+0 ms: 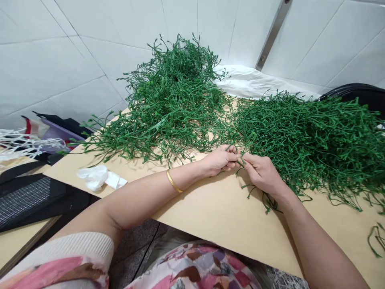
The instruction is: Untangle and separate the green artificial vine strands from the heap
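Both of my hands meet over the front part of the table, pinching thin green plastic stems (240,161). My left hand (221,160), with a gold bangle on its wrist, has its fingers curled closed around one stem. Thumb and forefinger of my right hand (262,171) press on a stem right beside the left fingertips. Several stem ends (268,204) show below the right hand; whether it holds them is hidden. Behind the hands spreads a tall tangled heap of green stems (177,92), and a second heap (303,136) lies to the right.
Crumpled white tissue (98,177) lies at the left of the tan tabletop (210,212). Farther left are white netting (27,142), a purple container (55,134) and a black mesh item (27,200). White plastic sheeting (246,80) lines the tiled wall. A loose stem (375,241) lies far right.
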A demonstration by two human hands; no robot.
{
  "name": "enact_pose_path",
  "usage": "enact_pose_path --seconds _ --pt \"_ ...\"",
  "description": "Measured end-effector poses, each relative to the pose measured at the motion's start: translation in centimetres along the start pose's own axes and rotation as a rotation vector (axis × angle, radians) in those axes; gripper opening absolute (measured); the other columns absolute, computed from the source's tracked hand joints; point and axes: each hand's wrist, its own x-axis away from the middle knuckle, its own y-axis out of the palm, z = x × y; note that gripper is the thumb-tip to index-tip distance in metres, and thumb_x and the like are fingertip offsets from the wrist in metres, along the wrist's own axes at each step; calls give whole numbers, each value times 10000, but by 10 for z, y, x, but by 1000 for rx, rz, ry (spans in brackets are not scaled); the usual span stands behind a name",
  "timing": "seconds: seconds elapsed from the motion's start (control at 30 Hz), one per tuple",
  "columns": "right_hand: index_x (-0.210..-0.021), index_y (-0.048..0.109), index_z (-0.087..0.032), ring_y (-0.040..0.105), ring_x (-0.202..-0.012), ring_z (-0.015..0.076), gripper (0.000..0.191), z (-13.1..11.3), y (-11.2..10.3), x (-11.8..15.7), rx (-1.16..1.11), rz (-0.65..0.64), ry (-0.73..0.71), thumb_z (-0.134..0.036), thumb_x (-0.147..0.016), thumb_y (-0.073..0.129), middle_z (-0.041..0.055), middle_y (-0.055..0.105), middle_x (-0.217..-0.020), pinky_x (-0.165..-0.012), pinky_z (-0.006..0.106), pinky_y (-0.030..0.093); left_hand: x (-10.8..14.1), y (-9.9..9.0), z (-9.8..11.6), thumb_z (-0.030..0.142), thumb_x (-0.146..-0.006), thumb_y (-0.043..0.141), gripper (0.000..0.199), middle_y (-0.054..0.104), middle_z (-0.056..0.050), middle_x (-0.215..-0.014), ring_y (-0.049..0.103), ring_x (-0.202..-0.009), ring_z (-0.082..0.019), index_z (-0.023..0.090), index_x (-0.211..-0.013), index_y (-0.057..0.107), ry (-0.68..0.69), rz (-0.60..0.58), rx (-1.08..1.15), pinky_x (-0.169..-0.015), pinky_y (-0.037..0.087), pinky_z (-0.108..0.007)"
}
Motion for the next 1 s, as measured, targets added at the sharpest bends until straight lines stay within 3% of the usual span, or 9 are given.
enact_pose_path --seconds 0.17,0.3,0.43,0.57,0.73,0.9,1.0 --pt "-610 428 -183 303 -485 77 311 0 -9 3 -344 -60 38 -335 -878 389 -37 345 -544 -456 214 253 3 4 0 127 -640 610 251 366 81 -429 235 -332 5 171 -638 363 -103 -96 85 -357 140 -116" --pt "-632 438 -183 287 -485 79 316 0 -11 5 -440 -92 73 -371 -881 387 -38 335 -553 -447 221 248 3 4 2 145 -625 638 275 377 77 -420 229 -337 -1 175 -647 365 -144 -145 115 -352 131 -107" --pt "-642 423 -188 342 -510 93 294 1 -4 3 -128 9 130 -326 -893 358 -29 385 -565 -501 230 286 -1 3 3 105 -661 588 218 449 44 -455 307 -348 -14 171 -675 382 -91 -80 124 -351 215 -109" --pt "-732 487 -180 441 -639 151 197 -2 5 2 346 104 57 -223 -877 360 40 516 -711 -639 277 318 -6 4 -2 69 -684 514 172 511 3 -513 431 -389 -67 171 -683 375 7 3 101 -342 344 -161" --pt "-756 501 -171 450 -637 167 145 -12 12 1 532 114 44 -153 -834 380 59 524 -722 -625 275 302 -8 6 -9 134 -721 520 197 501 22 -505 462 -380 -93 186 -685 334 53 35 103 -338 402 -208" --pt "-749 514 -178 418 -536 141 152 -16 4 2 626 32 19 -157 -830 387 38 531 -649 -553 274 238 -5 8 -7 141 -753 493 169 468 29 -467 384 -345 -48 174 -663 354 49 55 32 -328 271 -136" --pt "-751 509 -181 401 -508 121 169 -13 -4 4 541 -53 12 -185 -847 369 17 518 -614 -527 255 222 -2 10 -4 115 -752 474 160 482 29 -463 275 -312 -19 177 -672 350 -17 70 -40 -329 164 -125"
